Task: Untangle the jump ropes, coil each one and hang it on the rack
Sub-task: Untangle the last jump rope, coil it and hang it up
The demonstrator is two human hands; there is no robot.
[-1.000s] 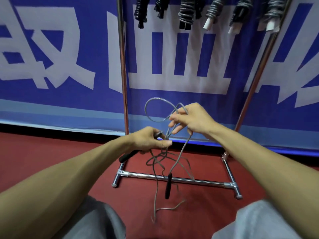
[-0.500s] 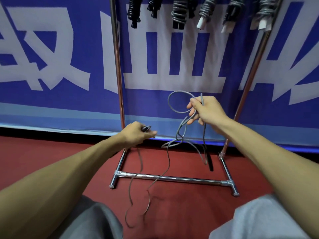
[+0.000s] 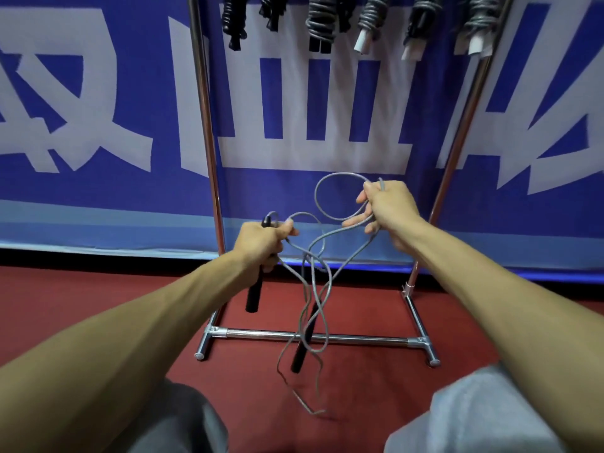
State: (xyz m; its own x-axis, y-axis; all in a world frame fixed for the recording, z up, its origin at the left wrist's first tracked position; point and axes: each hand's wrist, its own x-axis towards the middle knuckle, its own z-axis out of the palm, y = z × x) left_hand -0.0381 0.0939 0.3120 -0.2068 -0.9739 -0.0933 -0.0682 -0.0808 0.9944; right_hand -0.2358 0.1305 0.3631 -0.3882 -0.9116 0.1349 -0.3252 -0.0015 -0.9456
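Grey trouser knees (image 3: 170, 420) are filling the bottom corners, two of them, so the person is likely crouching low in front of the rack. Red floor (image 3: 98, 305) is showing between them, and the rope's loose end is trailing down to it. One grey jump rope (image 3: 330, 289) is hanging tangled between the hands, its strands crossing several times. It has two black handles. The first handle (image 3: 255, 292) is being gripped by the left hand (image 3: 261, 243), fingers wrapped round it, probably anchoring that end. The second handle (image 3: 304, 341) is dangling free inside the tangle, its weight pulling the strands straight. The right hand (image 3: 389, 207) is sitting higher, pinching the cord where one round loop (image 3: 322, 207) is standing open, likely lifting it clear to loosen the crossings. So untangling is looking underway and coiling not yet begun. Behind, the chrome rack (image 3: 359, 338) is showing two uprights and one base bar. Six coiled ropes (image 3: 323, 24) are hanging along the top, cut by the frame edge, so more may be hanging out of view. One blue banner (image 3: 98, 207) is backing everything.
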